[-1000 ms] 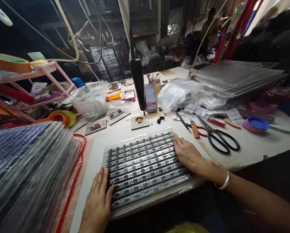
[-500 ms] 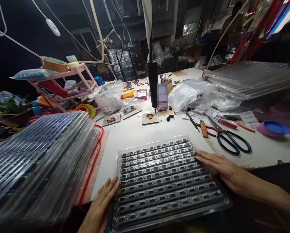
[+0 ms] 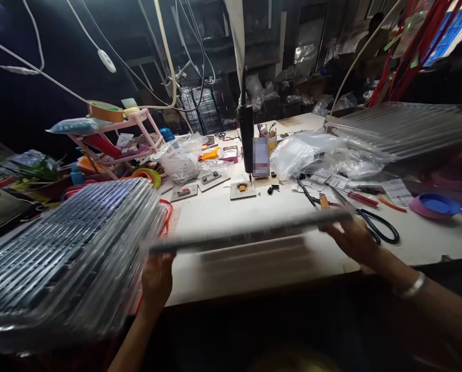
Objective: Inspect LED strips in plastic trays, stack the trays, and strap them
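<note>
A plastic tray point(image 3: 250, 231), blurred by motion, is held up edge-on over the front of the white table point(image 3: 203, 209). My left hand point(image 3: 158, 274) grips its left end from below, fingers closed around the edge. At the opposite end, my right hand point(image 3: 350, 240) is closed on the tray's right edge. The rows of small dark parts on the tray face are hidden from this angle. Beside my left hand stands a stack of filled clear trays point(image 3: 79, 248). Scissors point(image 3: 383, 225) lie just beyond my right hand, partly covered by it.
A black electric screwdriver point(image 3: 247, 139) hangs above a small fixture block point(image 3: 243, 190). Plastic bags point(image 3: 316, 152) lie at the back right, near a blue and pink dish point(image 3: 435, 205). A pink rack point(image 3: 118, 126) stands at the left. Another stack of trays point(image 3: 404, 126) sits at the right.
The tray has been raised off the table and tipped from face-up to edge-on. Both hands have moved up with it, and their fingers now wrap its ends.
</note>
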The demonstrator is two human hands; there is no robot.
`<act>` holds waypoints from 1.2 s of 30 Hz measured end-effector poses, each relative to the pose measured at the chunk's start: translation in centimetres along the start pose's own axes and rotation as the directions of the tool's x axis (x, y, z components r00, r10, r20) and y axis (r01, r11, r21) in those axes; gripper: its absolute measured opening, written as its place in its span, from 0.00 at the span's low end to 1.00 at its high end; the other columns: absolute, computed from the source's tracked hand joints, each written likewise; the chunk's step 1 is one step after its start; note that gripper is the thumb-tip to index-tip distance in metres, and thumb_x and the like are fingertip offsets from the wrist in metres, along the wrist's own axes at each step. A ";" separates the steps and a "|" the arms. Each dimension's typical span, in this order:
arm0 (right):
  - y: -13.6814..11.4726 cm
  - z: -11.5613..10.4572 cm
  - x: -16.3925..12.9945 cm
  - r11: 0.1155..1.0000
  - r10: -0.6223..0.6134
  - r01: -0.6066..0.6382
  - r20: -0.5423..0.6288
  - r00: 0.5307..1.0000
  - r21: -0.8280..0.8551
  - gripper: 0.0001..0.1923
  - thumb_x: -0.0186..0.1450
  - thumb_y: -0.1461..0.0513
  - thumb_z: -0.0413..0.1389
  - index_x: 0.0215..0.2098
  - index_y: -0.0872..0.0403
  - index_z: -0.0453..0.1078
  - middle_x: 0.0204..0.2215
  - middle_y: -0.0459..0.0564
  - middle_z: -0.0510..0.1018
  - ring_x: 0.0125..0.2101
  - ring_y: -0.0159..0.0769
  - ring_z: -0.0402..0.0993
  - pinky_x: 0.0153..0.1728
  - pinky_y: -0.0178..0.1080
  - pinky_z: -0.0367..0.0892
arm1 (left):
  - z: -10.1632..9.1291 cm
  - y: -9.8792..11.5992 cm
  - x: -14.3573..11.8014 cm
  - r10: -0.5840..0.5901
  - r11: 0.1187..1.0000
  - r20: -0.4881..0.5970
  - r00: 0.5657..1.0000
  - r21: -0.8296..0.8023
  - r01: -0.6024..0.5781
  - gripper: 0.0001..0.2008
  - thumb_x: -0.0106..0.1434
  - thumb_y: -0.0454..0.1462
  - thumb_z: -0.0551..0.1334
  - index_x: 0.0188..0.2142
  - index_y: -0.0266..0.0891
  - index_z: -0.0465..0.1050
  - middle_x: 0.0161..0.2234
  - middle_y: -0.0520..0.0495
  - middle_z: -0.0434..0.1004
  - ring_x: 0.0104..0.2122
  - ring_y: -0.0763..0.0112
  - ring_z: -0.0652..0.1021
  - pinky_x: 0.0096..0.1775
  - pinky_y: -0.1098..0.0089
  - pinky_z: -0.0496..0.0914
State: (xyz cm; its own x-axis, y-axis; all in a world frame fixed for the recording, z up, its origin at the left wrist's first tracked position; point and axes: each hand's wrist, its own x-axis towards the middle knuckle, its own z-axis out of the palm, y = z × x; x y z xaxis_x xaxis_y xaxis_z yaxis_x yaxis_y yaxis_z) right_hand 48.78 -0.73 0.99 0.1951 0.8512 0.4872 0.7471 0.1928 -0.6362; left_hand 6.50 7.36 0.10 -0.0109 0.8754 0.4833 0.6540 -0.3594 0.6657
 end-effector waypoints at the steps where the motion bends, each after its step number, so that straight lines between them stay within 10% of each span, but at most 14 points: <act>1: -0.7 0.3 1.4 0.999 0.023 -0.025 -0.053 0.998 -0.042 0.24 0.62 0.42 0.45 0.32 0.51 0.68 0.25 0.51 0.75 0.27 0.41 0.72 0.33 0.43 0.68 | 0.3 0.9 1.5 -0.021 1.000 -0.034 0.999 0.020 0.022 0.17 0.64 0.51 0.48 0.34 0.41 0.65 0.31 0.47 0.72 0.35 0.62 0.74 0.41 0.63 0.69; 8: 0.2 3.1 3.5 0.970 0.210 -0.165 0.265 0.941 -0.181 0.26 0.66 0.43 0.37 0.21 0.51 0.56 0.17 0.45 0.66 0.23 0.38 0.68 0.30 0.43 0.66 | 2.4 1.9 4.4 -0.235 0.838 0.257 0.938 0.543 0.061 0.28 0.67 0.50 0.36 0.30 0.39 0.68 0.29 0.42 0.75 0.32 0.61 0.76 0.33 0.67 0.65; 14: 3.5 4.7 2.1 0.890 0.304 -0.107 0.402 0.864 -0.443 0.22 0.67 0.48 0.42 0.23 0.53 0.61 0.19 0.50 0.71 0.26 0.43 0.73 0.30 0.42 0.65 | 5.9 0.9 3.3 -0.285 0.745 0.416 0.863 0.662 -0.073 0.28 0.67 0.46 0.39 0.30 0.35 0.73 0.29 0.34 0.76 0.33 0.53 0.77 0.35 0.59 0.66; 18: 3.4 4.4 0.7 0.760 0.323 -0.011 0.363 0.874 -0.650 0.23 0.68 0.47 0.40 0.35 0.54 0.67 0.22 0.52 0.73 0.25 0.45 0.73 0.25 0.41 0.64 | 5.9 1.3 2.7 -0.246 0.712 0.457 0.855 0.683 -0.160 0.26 0.67 0.45 0.42 0.36 0.32 0.74 0.34 0.31 0.76 0.39 0.48 0.75 0.42 0.53 0.64; 24: 2.8 3.2 -6.2 0.941 -0.014 0.086 0.215 0.977 -0.327 0.26 0.68 0.49 0.42 0.61 0.49 0.55 0.51 0.54 0.69 0.50 0.45 0.67 0.46 0.45 0.66 | 4.2 -0.9 -3.5 -0.128 0.885 0.335 0.933 0.463 -0.045 0.23 0.68 0.45 0.43 0.59 0.42 0.60 0.55 0.41 0.65 0.55 0.59 0.67 0.52 0.56 0.62; 36: 1.4 6.6 -5.2 0.929 -0.034 0.072 0.110 0.993 -0.362 0.23 0.70 0.59 0.37 0.57 0.58 0.63 0.56 0.60 0.66 0.57 0.46 0.61 0.53 0.55 0.59 | 4.6 -2.4 -3.6 -0.142 0.964 0.289 0.947 0.257 0.066 0.27 0.64 0.49 0.47 0.55 0.36 0.65 0.57 0.38 0.65 0.59 0.55 0.62 0.59 0.49 0.54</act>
State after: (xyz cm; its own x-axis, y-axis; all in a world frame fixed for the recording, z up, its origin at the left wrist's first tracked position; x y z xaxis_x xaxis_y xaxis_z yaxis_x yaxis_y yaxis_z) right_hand 44.58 -1.67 -6.42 0.0986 0.8927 0.4397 0.9384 0.0636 -0.3395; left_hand 8.45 6.56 -5.82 0.1150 0.9733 0.1989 0.8242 -0.2052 0.5279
